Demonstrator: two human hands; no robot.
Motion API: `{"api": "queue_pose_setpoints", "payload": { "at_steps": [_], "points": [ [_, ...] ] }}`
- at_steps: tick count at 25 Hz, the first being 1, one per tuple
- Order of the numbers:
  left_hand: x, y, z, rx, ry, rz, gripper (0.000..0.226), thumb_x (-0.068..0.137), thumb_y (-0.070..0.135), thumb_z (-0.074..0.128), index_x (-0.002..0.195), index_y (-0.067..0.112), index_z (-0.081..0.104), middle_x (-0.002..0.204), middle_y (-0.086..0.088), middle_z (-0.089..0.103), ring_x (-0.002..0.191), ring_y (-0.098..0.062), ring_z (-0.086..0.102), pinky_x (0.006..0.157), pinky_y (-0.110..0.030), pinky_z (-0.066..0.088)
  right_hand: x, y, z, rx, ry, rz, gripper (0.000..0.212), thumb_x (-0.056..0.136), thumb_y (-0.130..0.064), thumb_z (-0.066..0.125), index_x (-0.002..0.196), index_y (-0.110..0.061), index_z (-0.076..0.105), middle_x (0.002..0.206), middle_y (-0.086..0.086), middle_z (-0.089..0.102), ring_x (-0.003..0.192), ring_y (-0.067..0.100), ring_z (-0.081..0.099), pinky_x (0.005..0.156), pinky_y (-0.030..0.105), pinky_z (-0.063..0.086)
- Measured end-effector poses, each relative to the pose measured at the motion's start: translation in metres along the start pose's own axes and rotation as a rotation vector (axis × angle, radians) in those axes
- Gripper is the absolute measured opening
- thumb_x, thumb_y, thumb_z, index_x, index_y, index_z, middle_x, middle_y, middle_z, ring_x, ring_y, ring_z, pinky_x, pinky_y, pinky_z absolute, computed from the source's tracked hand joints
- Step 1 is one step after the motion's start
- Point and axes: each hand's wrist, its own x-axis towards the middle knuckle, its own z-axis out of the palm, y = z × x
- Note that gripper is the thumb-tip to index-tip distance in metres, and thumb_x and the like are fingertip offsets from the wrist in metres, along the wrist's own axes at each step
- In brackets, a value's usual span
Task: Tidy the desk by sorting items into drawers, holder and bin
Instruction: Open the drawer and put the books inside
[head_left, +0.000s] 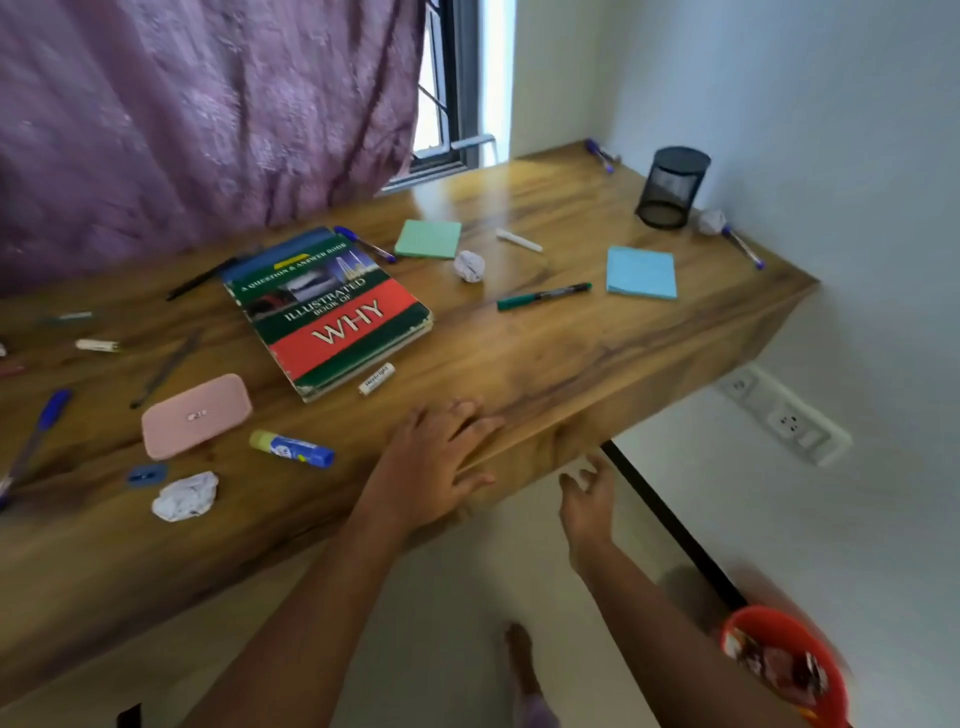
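Fingers of the left hand lie straight and spread on the front edge of the desk, probably to steady it, while the right hand hangs under that edge, fingers loosely apart and empty, likely feeling for a drawer. Just beyond the left fingers lies a book, "Illustrated Book of WHY"; the mesh holder stands far beyond, the red bin behind the right wrist.
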Motion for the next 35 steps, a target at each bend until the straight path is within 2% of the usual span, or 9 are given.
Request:
{"api": "queue_pose_setpoints", "payload": {
  "at_steps": [2,3,7,10,14,20,27,32,35],
  "points": [
    [0.002,-0.001,-0.001,-0.026,0.006,-0.016,0.067,0.082,0.065,0.035,0.142,0.033,0.034,0.147,0.001,0.039,0.137,-0.020,0.034,0.112,-0.046,0.030,-0.002,0.005,0.003,0.151,-0.076,0.281,0.041,0.097,-0.023,0.048,0.136,-0.023,0.038,0.123,0.005,0.050,0.100,0.020,0.052,0.090,0.040,0.048],
    [0.002,0.000,0.000,-0.032,0.004,-0.024,0.068,0.082,0.065,0.034,0.143,0.034,0.032,0.148,0.002,0.037,0.138,-0.020,0.032,0.114,-0.044,0.027,-0.002,0.004,0.006,0.206,-0.116,0.366,0.040,0.099,-0.029,0.045,0.138,-0.022,0.038,0.122,0.004,0.050,0.101,0.020,0.051,0.090,0.040,0.047],
    [0.002,-0.001,0.005,-0.068,0.037,-0.027,0.068,0.085,0.058,0.048,0.145,0.034,0.029,0.150,0.002,0.033,0.141,-0.019,0.027,0.115,-0.042,0.021,0.002,0.003,0.024,0.337,-0.268,0.503,0.046,0.100,-0.045,0.036,0.138,-0.019,0.041,0.137,0.004,0.048,0.125,0.024,0.046,0.102,0.045,0.041],
    [0.004,-0.002,0.005,-0.080,0.020,-0.028,0.069,0.085,0.055,0.053,0.145,0.034,0.028,0.151,0.002,0.031,0.141,-0.020,0.026,0.115,-0.044,0.022,0.008,0.003,0.035,0.477,-0.294,0.544,0.053,0.099,-0.052,0.029,0.140,-0.021,0.040,0.141,0.002,0.048,0.129,0.022,0.045,0.104,0.045,0.036],
    [0.005,-0.003,0.005,-0.071,0.007,-0.032,0.070,0.083,0.065,0.036,0.145,0.034,0.027,0.151,0.000,0.031,0.141,-0.021,0.026,0.114,-0.044,0.024,0.018,0.007,0.037,0.669,-0.303,0.596,0.050,0.096,-0.055,0.030,0.133,-0.025,0.047,0.135,0.000,0.053,0.122,0.018,0.051,0.097,0.040,0.039],
    [0.005,-0.002,0.004,-0.063,-0.009,-0.031,0.072,0.083,0.066,0.028,0.146,0.031,0.029,0.151,-0.001,0.032,0.140,-0.023,0.027,0.115,-0.047,0.025,0.023,0.013,0.038,0.715,-0.313,0.646,0.064,0.092,-0.067,0.024,0.137,-0.024,0.043,0.135,0.001,0.050,0.121,0.019,0.051,0.088,0.038,0.043],
    [0.006,-0.002,0.006,-0.058,0.002,-0.015,0.071,0.084,0.064,0.031,0.144,0.028,0.033,0.149,-0.005,0.034,0.139,-0.025,0.030,0.113,-0.045,0.028,0.026,0.011,0.040,0.690,-0.285,0.679,0.075,0.086,-0.075,0.019,0.140,-0.026,0.038,0.139,0.001,0.047,0.126,0.020,0.046,0.091,0.038,0.043],
    [0.005,-0.003,0.006,-0.071,0.022,-0.019,0.068,0.084,0.063,0.033,0.143,0.028,0.035,0.148,-0.005,0.035,0.138,-0.025,0.030,0.112,-0.047,0.030,0.020,0.008,0.039,0.670,-0.220,0.706,0.079,0.086,-0.076,0.015,0.144,-0.026,0.034,0.145,-0.001,0.042,0.130,0.020,0.043,0.100,0.034,0.037],
    [0.005,-0.004,0.006,-0.055,-0.003,-0.024,0.069,0.084,0.064,0.031,0.144,0.030,0.032,0.150,-0.004,0.033,0.139,-0.024,0.028,0.112,-0.048,0.028,0.009,0.021,0.025,0.698,-0.170,0.693,0.080,0.088,-0.074,0.014,0.149,-0.024,0.024,0.151,0.001,0.034,0.138,0.024,0.035,0.111,0.040,0.032]
  ]
}}
